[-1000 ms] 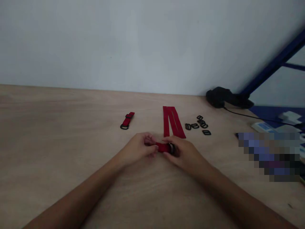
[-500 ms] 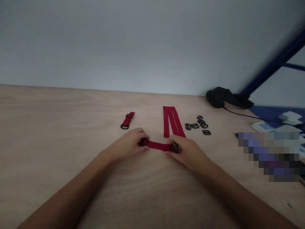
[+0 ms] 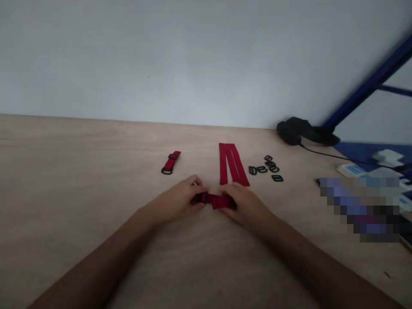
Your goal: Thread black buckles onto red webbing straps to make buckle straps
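Both my hands meet over the wooden table [image 3: 80, 180], pinching a short red strap [image 3: 216, 200] between them. My left hand [image 3: 180, 199] grips the strap's left end, where a small black buckle shows. My right hand [image 3: 246, 204] closes over the right end, hiding whatever hardware sits there. Just beyond my hands lie flat red strap lengths [image 3: 230, 165], fanned from a common top. A finished red strap with black ring [image 3: 170, 162] rests to the left of them. Several loose black buckles [image 3: 267, 168] are scattered to the right.
A black device [image 3: 298, 130] with a cable sits at the back right by the wall. A blue frame bar [image 3: 370, 83] slants up at the right. A blurred patch and white and blue items lie at the right edge.
My hands pulled the strap out straight half a second ago, then came back together, so the strap between them is now shorter and bunched.
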Demonstrator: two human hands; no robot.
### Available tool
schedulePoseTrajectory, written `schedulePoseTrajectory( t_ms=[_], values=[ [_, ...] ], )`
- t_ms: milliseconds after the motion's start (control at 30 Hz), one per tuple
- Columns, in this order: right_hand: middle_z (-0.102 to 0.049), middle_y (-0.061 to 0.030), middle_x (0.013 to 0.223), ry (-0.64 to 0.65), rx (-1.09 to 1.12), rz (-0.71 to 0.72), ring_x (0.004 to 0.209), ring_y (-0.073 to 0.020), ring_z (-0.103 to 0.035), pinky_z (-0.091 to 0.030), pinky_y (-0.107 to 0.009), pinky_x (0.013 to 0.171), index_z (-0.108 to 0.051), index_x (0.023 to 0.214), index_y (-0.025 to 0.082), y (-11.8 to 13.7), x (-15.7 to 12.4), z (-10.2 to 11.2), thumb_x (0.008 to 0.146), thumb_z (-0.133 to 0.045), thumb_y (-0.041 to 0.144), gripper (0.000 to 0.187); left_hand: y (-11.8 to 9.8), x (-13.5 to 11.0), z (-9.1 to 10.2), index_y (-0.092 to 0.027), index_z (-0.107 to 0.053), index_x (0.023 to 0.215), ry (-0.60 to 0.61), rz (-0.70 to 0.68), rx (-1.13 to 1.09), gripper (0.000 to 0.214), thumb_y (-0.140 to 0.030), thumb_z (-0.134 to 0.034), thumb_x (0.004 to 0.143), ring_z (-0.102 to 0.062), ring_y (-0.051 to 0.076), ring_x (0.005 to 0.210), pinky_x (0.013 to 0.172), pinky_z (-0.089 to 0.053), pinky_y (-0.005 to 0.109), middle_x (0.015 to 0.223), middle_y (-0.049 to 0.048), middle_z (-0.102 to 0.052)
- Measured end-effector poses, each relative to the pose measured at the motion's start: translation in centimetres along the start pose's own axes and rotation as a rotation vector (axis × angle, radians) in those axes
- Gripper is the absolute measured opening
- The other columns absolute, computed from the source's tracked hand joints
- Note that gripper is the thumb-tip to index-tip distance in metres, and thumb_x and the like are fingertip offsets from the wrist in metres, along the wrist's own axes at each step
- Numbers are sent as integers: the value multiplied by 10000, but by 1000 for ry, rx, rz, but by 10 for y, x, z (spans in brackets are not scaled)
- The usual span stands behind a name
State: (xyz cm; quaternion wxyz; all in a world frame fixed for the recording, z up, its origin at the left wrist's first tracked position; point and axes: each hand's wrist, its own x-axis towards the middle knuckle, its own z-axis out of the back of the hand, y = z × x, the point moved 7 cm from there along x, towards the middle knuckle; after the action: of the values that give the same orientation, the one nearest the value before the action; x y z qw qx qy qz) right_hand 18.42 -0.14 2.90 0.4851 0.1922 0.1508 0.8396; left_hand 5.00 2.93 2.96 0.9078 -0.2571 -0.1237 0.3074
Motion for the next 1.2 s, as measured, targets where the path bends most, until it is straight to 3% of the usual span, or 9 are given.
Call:
schedulePoseTrajectory(
  t_ms=[133,267,367,467,767,933,1100,1200],
  values=[
    [-642,-79,971,79,-2,-9,954,-232,-575,-470,-341,830,-627,877,173,1,0,-3,711,-648,61,202,6,0,3,-161,-623,951,-9,95,-13,177,-224,-646,787,-566,185,804,716,-440,278,887,41,-593],
    [-656,-98,1093,83,36,-38,1004,-233,-601,-473,-333,856,-621,1062,170,-1,-1,-7,738,-642,100,332,4,-2,1,-164,-593,899,16,106,-90,108,-166,-587,792,-549,147,709,635,-410,242,846,22,-593],
    [-648,-112,1197,40,28,-69,1053,-252,-613,-464,-359,897,-590,1201,178,-1,-1,-8,804,-658,282,416,1,-1,-1,-166,-570,830,-10,96,-104,53,-139,-549,790,-532,138,697,614,-391,229,815,14,-581],
    [-676,-90,1150,46,7,-69,1011,-254,-632,-470,-351,857,-619,1191,218,4,-1,-9,810,-654,390,418,-1,0,-5,-172,-548,826,-6,130,-133,36,-170,-549,789,-516,136,659,583,-373,226,767,-2,-570],
    [-699,-45,875,108,8,-143,779,-207,-627,-423,-276,660,-680,917,196,4,1,-9,708,-694,241,214,-11,0,-9,-168,-575,871,76,105,-110,73,-174,-528,815,-561,166,723,624,-407,248,827,28,-612],
    [-693,-40,885,120,50,-143,796,-209,-621,-423,-283,682,-671,889,203,0,-1,-8,707,-692,226,184,-16,1,-11,-165,-601,891,83,32,-75,117,-134,-503,834,-578,191,837,739,-446,279,892,48,-619],
    [-645,-19,891,132,290,-126,762,-169,-600,-426,-244,641,-539,1012,197,-7,-5,-4,676,-691,166,371,-18,-4,-8,-170,-642,868,96,-26,-42,181,-105,-475,846,-580,166,845,776,-457,267,984,56,-580],
    [-581,28,771,136,317,-132,657,-128,-535,-377,-212,572,-456,830,209,-13,-7,-1,665,-659,122,276,-12,-8,-1,-159,-644,794,81,16,47,151,-110,-502,812,-570,157,773,718,-460,264,938,56,-564]
  ],
)
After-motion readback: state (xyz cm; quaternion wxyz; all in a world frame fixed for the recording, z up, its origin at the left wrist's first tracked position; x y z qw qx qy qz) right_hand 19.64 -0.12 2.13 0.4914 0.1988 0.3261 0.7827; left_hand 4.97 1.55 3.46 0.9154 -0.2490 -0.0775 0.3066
